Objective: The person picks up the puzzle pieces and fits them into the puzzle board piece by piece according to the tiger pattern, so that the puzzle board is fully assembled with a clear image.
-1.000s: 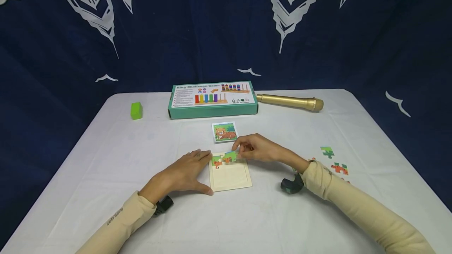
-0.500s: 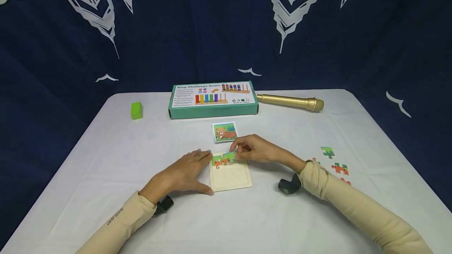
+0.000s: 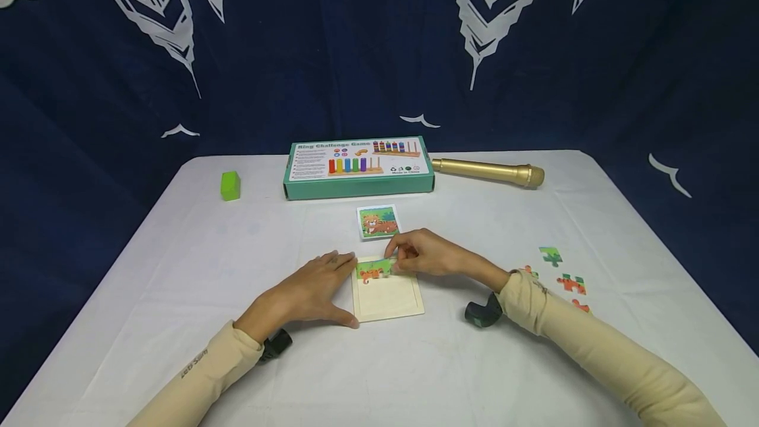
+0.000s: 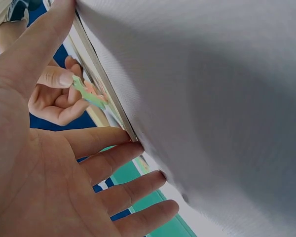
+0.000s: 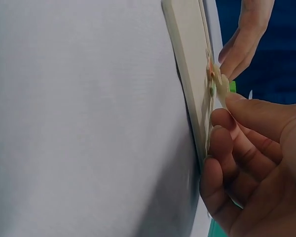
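A shallow wooden puzzle tray (image 3: pixel 388 302) lies on the table in front of the person. The left hand (image 3: pixel 317 288) rests along its left side with fingers and thumb spread; in the left wrist view the fingertips (image 4: pixel 133 136) touch the tray's edge. From the far right, the right hand (image 3: pixel 423 252) pinches a green and orange jigsaw piece (image 4: pixel 91 94) between thumb and fingers. That piece is tilted over the tray in the right wrist view, close against another jigsaw piece (image 3: pixel 363 273) lying in the upper left corner. The right fingers partly cover the tray's upper right corner.
A tiger picture card (image 3: pixel 378 223) lies behind the tray. Farther back are a green game box (image 3: pixel 358 186), a gold microphone (image 3: pixel 489 172) and a green block (image 3: pixel 230 186). Several loose jigsaw pieces (image 3: pixel 572 283) lie to the right, some partly behind the right sleeve (image 3: pixel 534 302).
The right hand has shifted slightly left and nearer the person, bringing its jigsaw piece up against the corner piece, so the gap between them has closed. The left hand has stayed in place.
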Motion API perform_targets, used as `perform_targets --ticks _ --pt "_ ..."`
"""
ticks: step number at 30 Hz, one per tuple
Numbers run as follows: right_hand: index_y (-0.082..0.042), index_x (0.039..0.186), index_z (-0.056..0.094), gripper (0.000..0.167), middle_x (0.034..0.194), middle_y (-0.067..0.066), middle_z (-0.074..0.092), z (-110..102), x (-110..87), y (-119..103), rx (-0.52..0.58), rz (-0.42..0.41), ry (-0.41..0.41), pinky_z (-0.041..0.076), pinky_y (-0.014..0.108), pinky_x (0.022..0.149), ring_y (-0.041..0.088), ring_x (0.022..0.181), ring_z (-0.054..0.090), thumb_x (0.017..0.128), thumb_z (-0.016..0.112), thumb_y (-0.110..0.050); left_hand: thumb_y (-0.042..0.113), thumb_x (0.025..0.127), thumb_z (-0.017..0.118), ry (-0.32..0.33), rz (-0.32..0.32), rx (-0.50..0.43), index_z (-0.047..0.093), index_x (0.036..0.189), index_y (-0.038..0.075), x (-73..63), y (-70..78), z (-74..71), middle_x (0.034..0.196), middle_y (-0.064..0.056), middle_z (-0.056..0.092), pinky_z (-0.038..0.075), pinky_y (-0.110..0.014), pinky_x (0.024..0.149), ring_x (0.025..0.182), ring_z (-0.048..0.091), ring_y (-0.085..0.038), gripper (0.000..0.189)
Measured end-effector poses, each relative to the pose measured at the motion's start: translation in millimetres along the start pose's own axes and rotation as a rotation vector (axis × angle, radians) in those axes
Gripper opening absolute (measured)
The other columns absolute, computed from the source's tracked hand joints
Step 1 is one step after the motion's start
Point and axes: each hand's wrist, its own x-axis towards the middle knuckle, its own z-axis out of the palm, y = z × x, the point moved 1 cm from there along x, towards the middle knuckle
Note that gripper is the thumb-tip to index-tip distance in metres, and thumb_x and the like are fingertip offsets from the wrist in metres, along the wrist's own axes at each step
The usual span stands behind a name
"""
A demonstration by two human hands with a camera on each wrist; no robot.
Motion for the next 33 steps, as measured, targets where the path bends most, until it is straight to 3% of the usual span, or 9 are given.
perform_targets --ticks 11,33 --pt "-0.003 0.103 0.066 0.015 0.068 -0.004 0.055 2.7 2.2 -0.3 -0.063 0.019 -0.001 0.032 0.016 0.054 0.004 0.057 0.042 0.088 0.068 -0.006 0.062 0.068 0.077 -0.003 0.001 0.011 0.033 0.148 0.004 1.2 -0.9 1.4 0.155 -0.008 0.031 0.022 -0.047 0.115 0.143 0.024 -0.035 0.109" --pt "-0.003 0.101 0.066 0.015 0.068 -0.005 0.055 3.2 2.5 1.5 -0.076 0.002 0.015 0.034 0.016 0.054 0.004 0.057 0.042 0.086 0.067 -0.004 0.063 0.068 0.076 -0.015 -0.002 0.017 0.032 0.149 0.005 0.7 -0.8 0.2 0.156 -0.008 0.029 0.022 -0.047 0.115 0.144 0.022 -0.035 0.108"
